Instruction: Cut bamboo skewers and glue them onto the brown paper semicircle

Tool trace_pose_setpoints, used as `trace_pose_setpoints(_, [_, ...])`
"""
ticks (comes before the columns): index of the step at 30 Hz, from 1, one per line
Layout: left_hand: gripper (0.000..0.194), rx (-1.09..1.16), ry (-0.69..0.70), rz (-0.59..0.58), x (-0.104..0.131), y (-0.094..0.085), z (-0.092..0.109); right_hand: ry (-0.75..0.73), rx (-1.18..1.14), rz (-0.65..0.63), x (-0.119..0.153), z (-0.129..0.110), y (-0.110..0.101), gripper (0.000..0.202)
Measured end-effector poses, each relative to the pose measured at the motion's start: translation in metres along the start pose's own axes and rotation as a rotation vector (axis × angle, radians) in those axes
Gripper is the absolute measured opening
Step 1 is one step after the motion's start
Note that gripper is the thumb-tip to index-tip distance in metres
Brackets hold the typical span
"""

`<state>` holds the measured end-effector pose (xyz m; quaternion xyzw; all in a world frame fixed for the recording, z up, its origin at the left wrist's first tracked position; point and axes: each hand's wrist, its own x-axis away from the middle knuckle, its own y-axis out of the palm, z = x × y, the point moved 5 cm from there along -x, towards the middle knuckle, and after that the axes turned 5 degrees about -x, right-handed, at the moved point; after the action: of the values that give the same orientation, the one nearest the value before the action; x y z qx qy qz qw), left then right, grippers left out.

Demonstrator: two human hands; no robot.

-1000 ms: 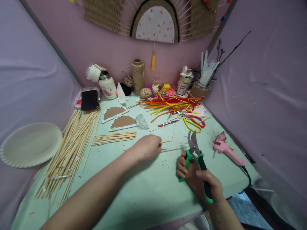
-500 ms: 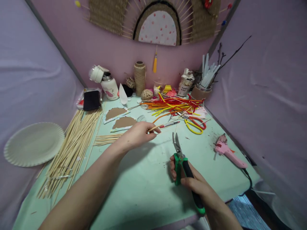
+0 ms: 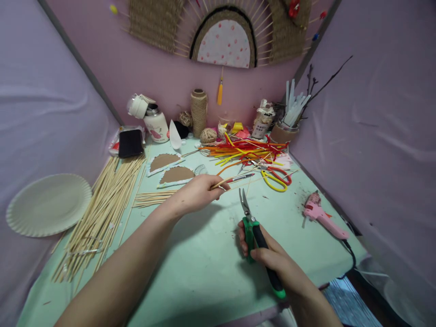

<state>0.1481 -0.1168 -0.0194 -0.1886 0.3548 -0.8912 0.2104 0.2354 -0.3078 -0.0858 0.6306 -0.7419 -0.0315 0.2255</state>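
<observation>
Several translucent sticks (image 3: 294, 110) crowd a jar (image 3: 284, 132); right fingers (image 3: 242, 237) grip pruners (image 3: 260, 236), left fingers (image 3: 214, 194) a skewer (image 3: 220, 184).

A bare, slender left hand (image 3: 200, 191) runs back into a smooth, bare forearm (image 3: 136, 254) — just behind that hand, the wrist bears what may be a small spot. The right hand (image 3: 282, 262) — bare and slim-fingered — tops another bare forearm.

Pruning shears (image 3: 260, 237) with green-and-black handles and bare metal blades are held at a tilt, left of the red-and-yellow scissors (image 3: 268, 183) and nearer the viewer, blades slightly parted, tips pointing away. A slim, pale wooden stick (image 3: 220, 183), held and partly covered, slants farther left of those scissors.
</observation>
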Motion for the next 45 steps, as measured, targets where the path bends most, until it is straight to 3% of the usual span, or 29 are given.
trace_pose_setpoints(23, [0.019,0.029,0.011,0.012,-0.005,0.008,0.0,0.007,0.009,-0.011,-0.004,-0.001,0.0,0.034])
trace_pose_setpoints(33, [0.017,0.067,0.021,-0.006,-0.009,0.023,0.003,0.015,0.072,-0.019,-0.003,-0.005,0.003,0.026])
trace_pose_setpoints(45, [0.022,0.055,-0.008,-0.036,-0.007,0.031,0.003,0.02,0.052,0.002,-0.003,-0.006,0.004,0.032])
